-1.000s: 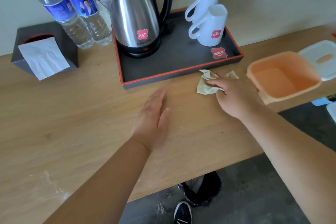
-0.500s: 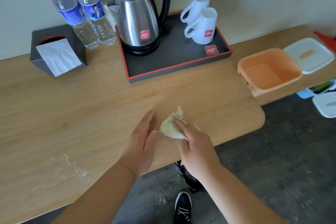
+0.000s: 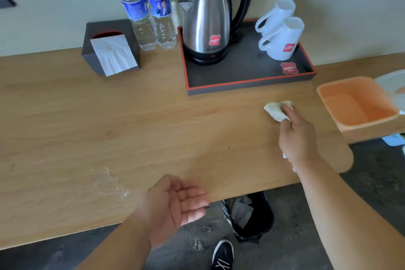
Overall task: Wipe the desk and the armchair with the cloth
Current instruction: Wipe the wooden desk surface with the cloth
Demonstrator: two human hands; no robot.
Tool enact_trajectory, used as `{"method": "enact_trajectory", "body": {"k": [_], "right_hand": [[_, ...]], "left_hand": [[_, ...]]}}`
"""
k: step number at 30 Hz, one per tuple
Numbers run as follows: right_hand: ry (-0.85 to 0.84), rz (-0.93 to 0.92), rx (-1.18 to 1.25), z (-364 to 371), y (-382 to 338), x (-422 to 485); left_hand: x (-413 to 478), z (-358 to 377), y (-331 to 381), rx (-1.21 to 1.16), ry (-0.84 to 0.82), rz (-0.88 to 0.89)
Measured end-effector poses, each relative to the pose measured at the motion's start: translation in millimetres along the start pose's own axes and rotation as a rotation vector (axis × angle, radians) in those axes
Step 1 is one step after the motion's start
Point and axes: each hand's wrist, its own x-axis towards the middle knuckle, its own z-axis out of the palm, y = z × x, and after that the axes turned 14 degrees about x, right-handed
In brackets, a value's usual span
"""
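Observation:
A pale crumpled cloth (image 3: 276, 111) lies on the wooden desk (image 3: 109, 138), just in front of the dark tray's right end. My right hand (image 3: 295, 136) presses down on the cloth with its fingers over it, near the desk's right side. My left hand (image 3: 175, 206) hovers at the desk's front edge, palm turned up, fingers loosely curled, holding nothing. A smear of white dust (image 3: 109, 182) marks the desk to the left of that hand. No armchair is in view.
A red-rimmed tray (image 3: 241, 81) carries a steel kettle (image 3: 208, 19) and two white mugs (image 3: 280, 33). Two water bottles (image 3: 149, 11) and a tissue box (image 3: 109, 48) stand at the back. An orange tub (image 3: 359, 103) sits right. A black bin (image 3: 252, 215) stands under the desk.
My right hand has pushed the cloth from the front edge back up to the right, near the tray. My left hand has lifted off the desk and turned palm up.

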Motion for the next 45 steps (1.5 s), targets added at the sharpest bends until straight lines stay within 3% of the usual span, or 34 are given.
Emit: {"method": "enact_trajectory", "body": {"k": [2,4,7,10,12,15,19,29,36,45], "right_hand": [[-0.058,-0.072,-0.020,29.3,-15.7,1.4],[-0.161,-0.150,-0.042,62.4,-36.6,-6.9],[-0.319,-0.249,-0.044,100.0,-63.9,-30.8],[-0.523,-0.366,-0.002,113.8,-81.0,-69.0],[-0.605,-0.346,0.066,103.4,-83.7,-85.3],[-0.413,-0.171,0.165,58.1,-67.2,-72.9],[-0.226,-0.054,0.051,29.3,-38.3,-49.4],[-0.287,-0.353,-0.023,111.7,-62.3,-135.9],[-0.241,-0.351,0.000,165.3,-96.8,-182.8],[-0.134,-0.205,-0.005,240.6,-145.2,-242.8]], "left_hand": [[-8.8,-11.3,-11.1,0.006,-0.245,-0.154],[-9.1,-20.2,-20.9,0.036,-0.377,-0.250],[-1.4,-29.4,-35.5,-0.019,-0.402,-0.297],[7.9,-37.0,-48.0,-0.175,-0.371,-0.217],[13.0,-40.1,-56.0,-0.243,-0.370,-0.171],[20.2,-44.6,-66.6,-0.268,-0.364,-0.137],[27.3,-58.2,-72.5,-0.338,-0.334,-0.096],[19.1,-93.8,-75.4,-0.346,-0.306,-0.046],[17.8,-116.4,-84.0,-0.414,-0.284,-0.026],[0.3,-180.7,-89.9,-0.548,-0.279,0.086]]}}
